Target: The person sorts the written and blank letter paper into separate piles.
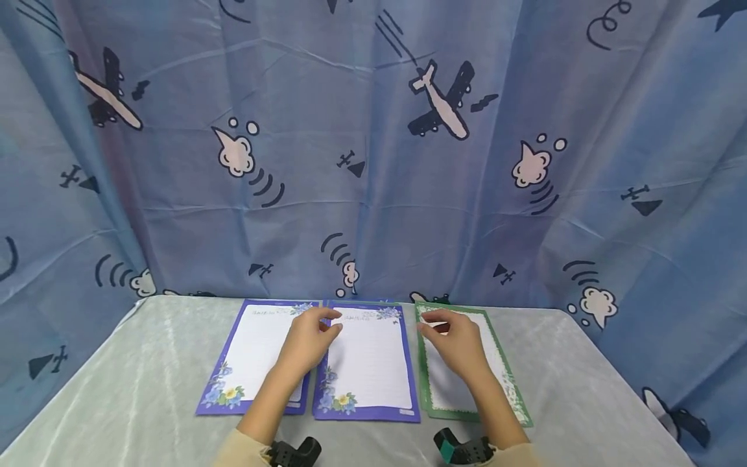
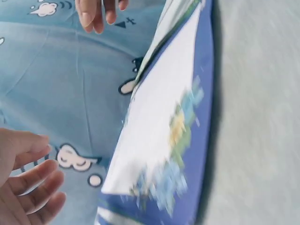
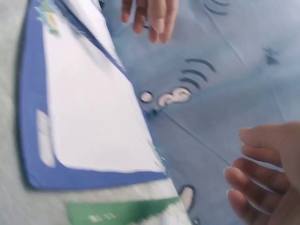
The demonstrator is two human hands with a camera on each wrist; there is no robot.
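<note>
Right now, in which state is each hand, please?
Left hand: open, loosely curved, holding nothing.
Right hand: open, loosely curved, holding nothing.

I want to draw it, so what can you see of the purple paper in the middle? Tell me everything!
The middle paper has a purple border round a white, faintly lined space. Tiny writing near the top is too blurry to read. Blue flowers decorate its top right; blue and yellow flowers, its bottom left. A pale label sits at bottom right. It lies flat on the table, between another purple paper and a green paper. The left hand hovers by its top left, not clearly touching.
</note>
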